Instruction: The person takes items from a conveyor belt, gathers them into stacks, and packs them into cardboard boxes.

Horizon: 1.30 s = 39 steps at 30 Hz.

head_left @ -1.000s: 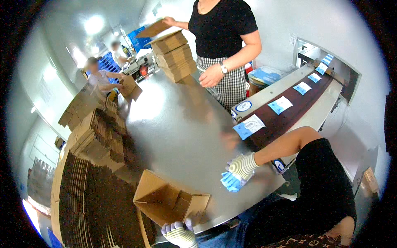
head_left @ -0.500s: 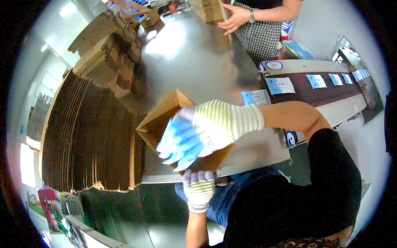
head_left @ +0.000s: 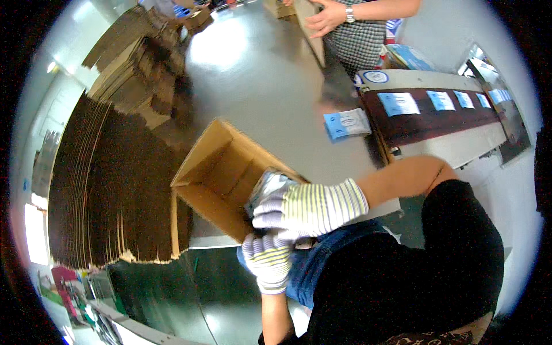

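An open cardboard box (head_left: pixel 198 158) sits tilted at the near edge of the metal table. My left hand (head_left: pixel 268 261), in a striped glove, has its fingers closed over the box's near rim. Inside the box's right part, my gloved right hand (head_left: pixel 310 210) grips a bunch of soft packets (head_left: pixel 273 184). Its fingers and palm cover most of the bunch, and how many packets there are cannot be made out. The left part of the box shows bare cardboard walls.
Tall stacks of flattened cardboard (head_left: pixel 109 184) line the left side. A dark conveyor belt (head_left: pixel 414 129) at right carries several blue-and-white packets; another packet (head_left: pixel 348 123) lies beside it on the metal table (head_left: pixel 259 98). A co-worker's hand (head_left: pixel 328 18) holds cardboard at the far side.
My right hand has lowered the blue packets from above the opening into the box's right side. The box has turned and shifted slightly left; my left hand stays at its rim.
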Tool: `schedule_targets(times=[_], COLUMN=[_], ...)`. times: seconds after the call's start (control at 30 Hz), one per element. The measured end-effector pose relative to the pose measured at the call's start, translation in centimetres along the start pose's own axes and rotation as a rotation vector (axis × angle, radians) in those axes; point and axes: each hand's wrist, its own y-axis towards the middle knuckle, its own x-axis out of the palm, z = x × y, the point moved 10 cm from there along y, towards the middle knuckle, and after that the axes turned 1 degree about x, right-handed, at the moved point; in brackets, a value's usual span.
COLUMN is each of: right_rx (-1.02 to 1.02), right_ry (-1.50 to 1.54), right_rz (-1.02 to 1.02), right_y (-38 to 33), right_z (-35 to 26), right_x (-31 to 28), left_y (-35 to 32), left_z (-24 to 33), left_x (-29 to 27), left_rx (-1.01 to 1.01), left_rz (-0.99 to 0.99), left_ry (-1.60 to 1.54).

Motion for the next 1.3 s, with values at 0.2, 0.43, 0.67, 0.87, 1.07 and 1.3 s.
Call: schedule_targets(times=[0.2, 0.43, 0.67, 0.87, 1.07, 1.3], right_rx=[0.102, 0.675, 0.428, 0.362, 0.436, 0.867], right_ry=[0.323, 0.347, 0.102, 0.083, 0.361, -0.18], right_rz=[0.572, 0.159, 0.082, 0.202, -0.037, -0.336], right_y=[-9.7, -17.6, -17.0, -17.3, -16.3, -20.1], right_z=[1.2, 11.3, 10.6, 11.6, 15.3, 34.8], right_x=[-4.6, 7.8, 10.2, 11.4, 5.8, -10.8], left_y=[0.2, 0.5, 0.5, -1.0, 0.1, 1.7], left_z=[-0.7, 0.0, 1.0, 2.5, 1.0, 0.2], left_x=[0.2, 0.6, 1.0, 2.3, 1.1, 0.9], left_rx=[-0.113, -0.157, -0.138, -0.128, -0.14, -0.154], left_rz=[0.038, 0.09, 0.058, 0.079, 0.111, 0.042], left_ry=[0.014, 0.081, 0.12, 0.23, 0.194, 0.129])
